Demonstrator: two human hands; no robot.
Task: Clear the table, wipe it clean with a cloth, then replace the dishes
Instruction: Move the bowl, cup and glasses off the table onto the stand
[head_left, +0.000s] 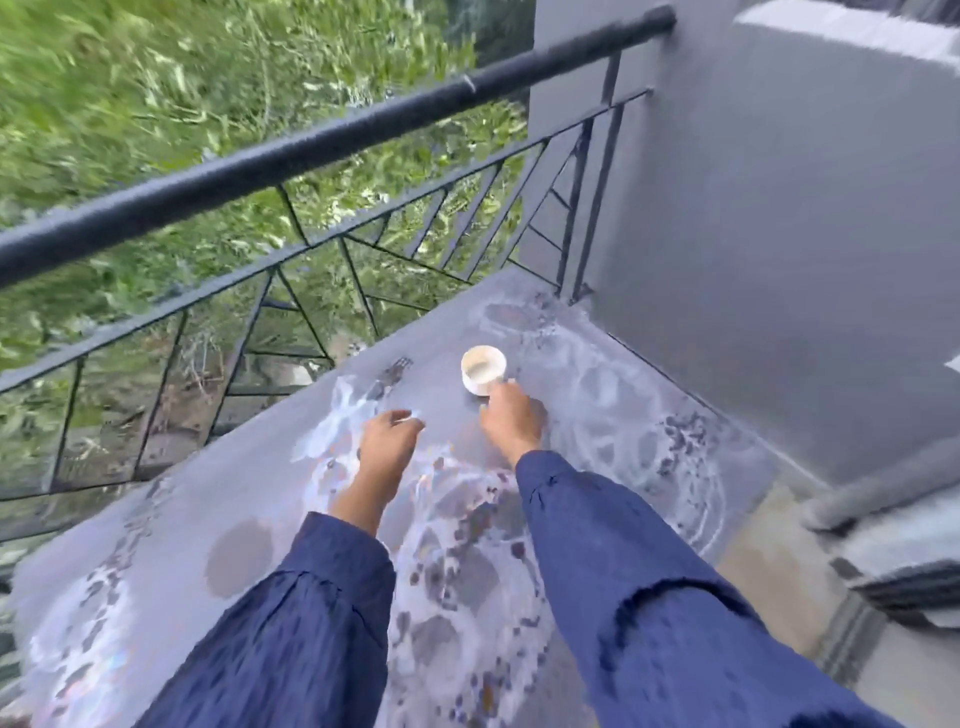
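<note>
A small white cup (483, 370) stands upright on the grey glossy table (249, 462), toward its far side. My right hand (511, 418) reaches from the near side and its fingers curl against the cup's near edge, where the handle seems to be. My left hand (389, 439) hovers just above the table, left of the cup and apart from it, with its fingers loosely curled and nothing in them. Both arms wear blue sleeves. The tabletop shows white swirls and dark spots. No cloth and no other dishes are in view.
A black metal railing (332, 140) runs along the table's far and left sides, with grass beyond it. A grey wall (779, 249) rises on the right. At the right edge sits a grey piece of furniture (904, 545) on a pale floor.
</note>
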